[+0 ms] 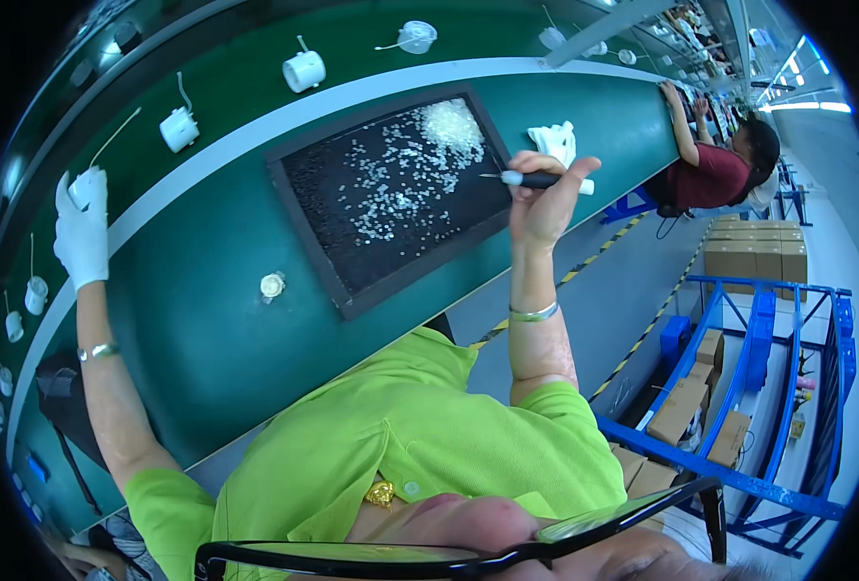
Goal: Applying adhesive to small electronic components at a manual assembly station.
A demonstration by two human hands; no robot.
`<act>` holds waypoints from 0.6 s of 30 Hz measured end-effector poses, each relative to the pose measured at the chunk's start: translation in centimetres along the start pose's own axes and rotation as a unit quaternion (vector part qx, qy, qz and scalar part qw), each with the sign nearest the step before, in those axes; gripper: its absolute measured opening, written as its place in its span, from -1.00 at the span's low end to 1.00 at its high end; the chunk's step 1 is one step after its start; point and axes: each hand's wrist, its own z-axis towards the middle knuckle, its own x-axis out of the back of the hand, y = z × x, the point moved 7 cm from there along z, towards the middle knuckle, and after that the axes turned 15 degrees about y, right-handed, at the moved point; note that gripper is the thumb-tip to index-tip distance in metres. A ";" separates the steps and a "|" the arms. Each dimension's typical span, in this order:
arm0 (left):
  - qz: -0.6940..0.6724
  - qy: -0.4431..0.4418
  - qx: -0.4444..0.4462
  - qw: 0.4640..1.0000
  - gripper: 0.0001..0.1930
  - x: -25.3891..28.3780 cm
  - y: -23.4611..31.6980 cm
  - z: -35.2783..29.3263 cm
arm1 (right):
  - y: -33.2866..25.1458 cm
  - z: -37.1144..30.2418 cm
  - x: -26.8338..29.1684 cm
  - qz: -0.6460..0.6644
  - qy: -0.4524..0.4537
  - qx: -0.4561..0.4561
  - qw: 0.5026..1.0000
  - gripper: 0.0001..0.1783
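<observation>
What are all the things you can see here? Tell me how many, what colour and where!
black tray: one, black, middle of the green table, tilted
tiny pieces: too many to count, whitish, scattered in the tray, heaped at its far corner
green table: one, dark green with a pale stripe
white cups with wires: several, white, along the belt beyond the stripe
small round part: one, cream, on the table beside the tray
cardboard boxes: several, brown, on blue racks at right
co-worker: one, red top, far right
left hand: white glove, holding a white cup
right hand: bare, holding a dark pen-like tool
</observation>
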 end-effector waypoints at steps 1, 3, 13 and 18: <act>0.052 -0.005 -0.006 0.999 -0.26 -1.5 -1.4 0.6 | 0.0 0.7 1.7 0.006 0.031 0.020 0.999 -0.34; 0.083 -0.024 -0.003 0.996 -0.26 -2.3 -3.0 1.0 | 1.3 0.9 2.5 -0.030 0.042 0.001 0.999 -0.43; -0.160 0.101 -0.041 0.981 -0.42 2.2 8.4 -3.2 | 4.0 0.9 2.4 -0.205 0.077 0.007 0.976 -0.58; -0.314 -0.052 -0.018 0.948 -0.49 1.5 13.8 -13.0 | 4.5 0.7 1.7 -0.222 0.063 0.001 0.973 -0.58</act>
